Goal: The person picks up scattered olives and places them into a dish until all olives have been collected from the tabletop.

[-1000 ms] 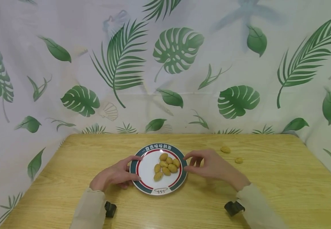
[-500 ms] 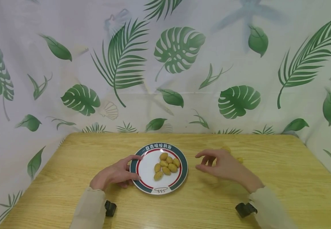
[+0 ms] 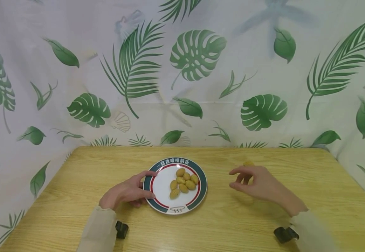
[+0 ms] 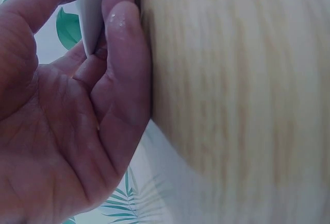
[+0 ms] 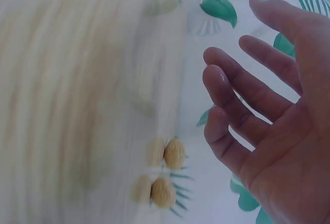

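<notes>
A round white plate (image 3: 163, 185) with a dark green rim and red ring lies on the table. Several small yellowish-brown, walnut-like nuts (image 3: 183, 188) are grouped on its right half. My left hand (image 3: 127, 190) grips the plate's left edge, thumb over the rim and fingers beneath, as the left wrist view also shows. To the right of the plate, my right hand (image 3: 261, 183) is held above the table, fingers loosely bent and holding nothing. One loose nut (image 3: 248, 163) peeks out behind it. In the right wrist view two nuts (image 5: 174, 154) sit apart from the hand.
The wooden table (image 3: 103, 161) extends on both sides of the plate. A white cloth with green leaves (image 3: 214, 115) hangs behind and beside it. Black wrist mounts (image 3: 121, 230) sit at both sleeves.
My right hand has moved away from the plate's right rim to the right, toward the loose nuts, one now hidden by it in the head view. Left hand and plate stay put.
</notes>
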### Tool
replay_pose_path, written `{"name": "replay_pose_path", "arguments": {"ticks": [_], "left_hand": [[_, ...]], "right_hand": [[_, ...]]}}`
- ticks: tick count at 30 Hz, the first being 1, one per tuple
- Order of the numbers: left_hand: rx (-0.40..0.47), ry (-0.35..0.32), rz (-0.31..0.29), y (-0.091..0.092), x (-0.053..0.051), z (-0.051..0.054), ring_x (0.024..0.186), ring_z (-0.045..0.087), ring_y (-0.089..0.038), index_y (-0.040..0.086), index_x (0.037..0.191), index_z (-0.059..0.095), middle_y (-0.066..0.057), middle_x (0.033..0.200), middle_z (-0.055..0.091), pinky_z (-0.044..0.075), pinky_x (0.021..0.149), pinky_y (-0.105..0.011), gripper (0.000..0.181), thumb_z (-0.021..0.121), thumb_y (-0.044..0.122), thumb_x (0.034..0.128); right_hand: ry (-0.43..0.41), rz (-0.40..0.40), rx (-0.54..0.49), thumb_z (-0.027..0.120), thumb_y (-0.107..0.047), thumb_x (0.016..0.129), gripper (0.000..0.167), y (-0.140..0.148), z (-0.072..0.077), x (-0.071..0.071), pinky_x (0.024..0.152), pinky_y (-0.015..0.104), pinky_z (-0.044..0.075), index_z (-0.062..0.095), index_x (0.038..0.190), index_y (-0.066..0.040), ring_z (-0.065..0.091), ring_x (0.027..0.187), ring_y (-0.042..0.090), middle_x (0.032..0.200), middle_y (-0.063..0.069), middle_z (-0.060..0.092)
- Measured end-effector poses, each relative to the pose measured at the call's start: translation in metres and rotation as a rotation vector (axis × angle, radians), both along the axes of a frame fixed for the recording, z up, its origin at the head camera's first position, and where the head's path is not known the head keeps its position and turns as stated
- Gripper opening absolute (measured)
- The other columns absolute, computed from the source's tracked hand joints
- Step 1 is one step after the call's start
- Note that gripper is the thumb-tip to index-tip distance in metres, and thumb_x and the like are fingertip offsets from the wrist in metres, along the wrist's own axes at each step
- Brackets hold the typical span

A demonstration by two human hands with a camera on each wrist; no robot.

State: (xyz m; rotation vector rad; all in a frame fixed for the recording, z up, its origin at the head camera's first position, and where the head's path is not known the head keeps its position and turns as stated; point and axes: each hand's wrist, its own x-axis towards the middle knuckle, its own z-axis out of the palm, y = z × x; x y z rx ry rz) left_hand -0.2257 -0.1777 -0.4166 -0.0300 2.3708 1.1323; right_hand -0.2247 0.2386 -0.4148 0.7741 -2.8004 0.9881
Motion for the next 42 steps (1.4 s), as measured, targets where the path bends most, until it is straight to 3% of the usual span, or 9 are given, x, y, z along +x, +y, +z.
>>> {"name": "replay_pose_path", "arguments": {"ticks": [8, 23, 42], "left_hand": [[-0.009, -0.008, 0.006, 0.001, 0.000, 0.000, 0.072, 0.060, -0.020, 0.034, 0.149, 0.045, -0.007, 0.097, 0.063, 0.051, 0.059, -0.027, 0.069, 0.079, 0.023, 0.0895], [0.016, -0.023, 0.000, 0.000, 0.000, 0.001, 0.072, 0.062, -0.020, 0.034, 0.149, 0.044, -0.007, 0.099, 0.065, 0.052, 0.060, -0.027, 0.070, 0.079, 0.024, 0.0898], [-0.003, -0.010, -0.001, 0.000, 0.001, 0.001, 0.074, 0.061, -0.020, 0.035, 0.148, 0.045, -0.007, 0.099, 0.064, 0.051, 0.060, -0.027, 0.069, 0.079, 0.025, 0.0898]], "right_hand": [[-0.082, -0.079, 0.032, 0.077, -0.036, 0.091, 0.035, 0.022, 0.005, 0.006, 0.060, 0.023, 0.048, 0.073, 0.117, -0.013, 0.059, 0.074, 0.001, 0.086, -0.009, 0.071], [-0.032, -0.176, 0.106, 0.077, -0.038, 0.091, 0.036, 0.052, 0.006, 0.011, 0.066, 0.024, 0.049, 0.074, 0.118, -0.014, 0.061, 0.077, -0.002, 0.089, -0.010, 0.074], [-0.089, -0.224, 0.156, 0.076, -0.040, 0.091, 0.041, 0.085, -0.004, -0.002, 0.070, 0.025, 0.053, 0.072, 0.123, -0.014, 0.068, 0.081, 0.006, 0.096, -0.002, 0.076]]}}
